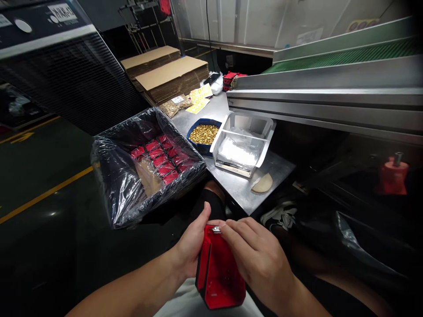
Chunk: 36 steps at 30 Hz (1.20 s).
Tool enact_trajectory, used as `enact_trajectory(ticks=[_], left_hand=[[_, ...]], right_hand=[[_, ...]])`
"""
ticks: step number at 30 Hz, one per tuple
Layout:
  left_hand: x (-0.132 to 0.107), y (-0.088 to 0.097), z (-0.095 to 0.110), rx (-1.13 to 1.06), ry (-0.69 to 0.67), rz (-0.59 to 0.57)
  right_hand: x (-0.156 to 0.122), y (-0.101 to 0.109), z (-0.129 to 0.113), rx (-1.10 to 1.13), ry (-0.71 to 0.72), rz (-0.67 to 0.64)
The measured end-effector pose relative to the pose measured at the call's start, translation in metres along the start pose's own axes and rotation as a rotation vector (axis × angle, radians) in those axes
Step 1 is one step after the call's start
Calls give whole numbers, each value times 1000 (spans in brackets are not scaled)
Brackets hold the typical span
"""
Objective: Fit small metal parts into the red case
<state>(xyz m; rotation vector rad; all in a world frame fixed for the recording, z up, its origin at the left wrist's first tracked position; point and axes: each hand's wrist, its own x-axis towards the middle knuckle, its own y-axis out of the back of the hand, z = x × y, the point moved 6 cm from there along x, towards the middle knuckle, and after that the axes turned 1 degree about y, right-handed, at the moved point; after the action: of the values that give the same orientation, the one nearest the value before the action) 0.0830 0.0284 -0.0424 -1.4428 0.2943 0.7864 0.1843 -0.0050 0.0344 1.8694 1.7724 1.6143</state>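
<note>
now the left hand (191,246) grips the red case (224,273) above the lap (180,299), while the right hand (259,253) curls over its far edge, fingertips at a small metal piece (216,229).

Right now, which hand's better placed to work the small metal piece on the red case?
Right, probably: the right hand has its fingers right at the small metal piece, while the left hand is occupied holding the red case.

White label (62,12) on dark machine (66,72), upper left: ends "13", apparently; characters before it unclear.
</note>
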Motion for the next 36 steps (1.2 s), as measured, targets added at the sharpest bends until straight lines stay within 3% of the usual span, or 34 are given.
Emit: enact_trajectory(ticks=[3,7,12,13,15,17,19,21,23,26,28,33,36], left_hand=[[-1,2,0,28,16,20],[-4,6,5,32,-36,165],[-5,2,-9,-140,40,271],[-3,1,-13,-170,59,268],[1,6,-19,-158,40,301],[1,18,-12,21,-130,389],[-8,22,7,404,-426,452],[-22,10,21,838,-703,415],[-34,-6,22,1144,-854,310],[-42,-22,16,1317,-910,176],[-43,-25,12,1343,-898,146],[-38,-21,9,1348,-838,172],[-38,-23,11,1399,-889,208]], right_hand=[[-6,13,8,48,-155,152],[-23,15,10,236,-364,249],[-43,-5,-23,345,-154,288],[-46,-7,-25,347,-186,330],[-53,-9,-15,403,-419,443],[-60,-12,5,585,-749,526],[-62,-19,22,853,-1002,552],[-62,-24,36,1054,-1169,558],[-62,-28,45,1144,-1250,553],[-63,-34,50,1174,-1270,520],[-64,-35,50,1170,-1262,507],[-67,-33,50,1113,-1285,444],[-67,-31,52,1027,-1265,390]])
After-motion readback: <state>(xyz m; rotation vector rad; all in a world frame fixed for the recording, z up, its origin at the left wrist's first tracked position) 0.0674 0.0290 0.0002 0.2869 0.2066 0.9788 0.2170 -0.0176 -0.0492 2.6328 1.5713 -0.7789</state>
